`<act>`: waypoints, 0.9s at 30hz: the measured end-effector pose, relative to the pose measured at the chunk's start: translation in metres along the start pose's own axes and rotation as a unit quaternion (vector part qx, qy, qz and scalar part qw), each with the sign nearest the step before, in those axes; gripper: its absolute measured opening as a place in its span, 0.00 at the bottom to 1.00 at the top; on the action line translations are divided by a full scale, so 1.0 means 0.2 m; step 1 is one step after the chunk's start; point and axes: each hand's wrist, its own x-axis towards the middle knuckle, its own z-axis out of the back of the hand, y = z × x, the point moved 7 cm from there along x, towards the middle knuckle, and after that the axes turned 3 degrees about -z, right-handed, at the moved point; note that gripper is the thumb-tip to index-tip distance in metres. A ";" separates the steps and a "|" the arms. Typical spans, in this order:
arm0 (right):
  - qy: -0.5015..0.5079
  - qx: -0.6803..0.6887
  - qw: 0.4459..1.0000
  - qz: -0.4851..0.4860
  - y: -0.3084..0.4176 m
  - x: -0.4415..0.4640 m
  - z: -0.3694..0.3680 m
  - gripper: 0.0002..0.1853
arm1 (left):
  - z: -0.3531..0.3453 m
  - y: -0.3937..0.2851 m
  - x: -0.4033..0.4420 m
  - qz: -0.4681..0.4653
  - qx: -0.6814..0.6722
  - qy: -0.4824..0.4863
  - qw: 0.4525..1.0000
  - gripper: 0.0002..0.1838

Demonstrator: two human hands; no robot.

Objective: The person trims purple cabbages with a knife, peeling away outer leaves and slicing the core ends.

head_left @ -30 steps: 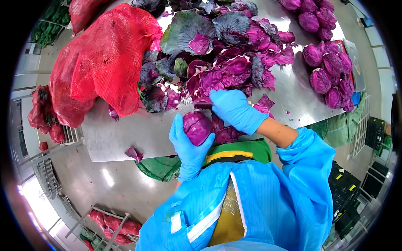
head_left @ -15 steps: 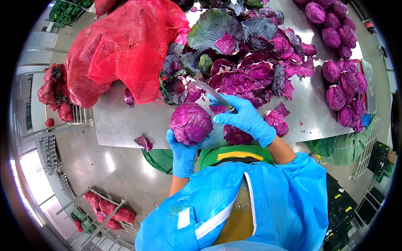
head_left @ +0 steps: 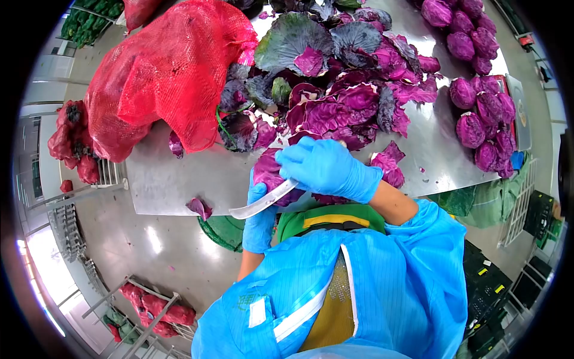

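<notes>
My left hand (head_left: pixel 258 224), in a blue glove, holds a purple cabbage (head_left: pixel 269 170) from below and the left, at the table's near edge. My right hand (head_left: pixel 329 169), also gloved in blue, grips a knife (head_left: pixel 264 202) whose curved blade points down and left across the cabbage's near side. The right fingers cover part of the cabbage's top. Just beyond the hands lies a heap of loose purple and dark green leaves (head_left: pixel 338 107). A small loose leaf (head_left: pixel 199 207) rests at the table edge on the left.
A large red mesh sack (head_left: pixel 173 78) stands on the metal table (head_left: pixel 161 182) at the left. Two groups of cabbages, a farther one (head_left: pixel 460 45) and a nearer one (head_left: pixel 487 113), lie at the right. Black crates (head_left: pixel 487 281) stand at lower right; racks with red sacks are at left.
My right hand has moved over the cabbage, and the blade has swung from pointing up and away to pointing down and left. The cabbage remains in my left hand.
</notes>
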 end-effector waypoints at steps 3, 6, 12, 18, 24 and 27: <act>-0.189 -0.019 0.980 -0.058 -0.19 -0.05 0.11 0.06 | 0.01 0.00 -0.04 0.004 -0.015 0.011 1.000 0.47; -0.259 -0.147 0.931 -0.211 -0.55 -0.21 0.19 0.06 | -0.03 0.01 -0.02 0.023 -0.119 0.089 0.989 0.55; -0.161 0.421 0.768 -0.456 -0.48 -0.36 -0.04 0.26 | -0.18 -0.01 -0.02 0.071 -0.344 0.248 0.903 0.57; -0.068 0.656 0.615 -0.431 -0.21 -0.27 -0.27 0.30 | -0.17 -0.08 0.05 -0.062 -0.104 0.063 0.991 0.48; -0.138 0.479 0.791 -0.355 -0.25 -0.23 -0.22 0.26 | -0.17 -0.02 0.01 0.049 -0.197 -0.084 0.975 0.51; -0.170 0.456 0.801 -0.350 -0.33 -0.22 -0.19 0.23 | -0.18 0.00 0.02 0.083 -0.264 -0.009 0.961 0.50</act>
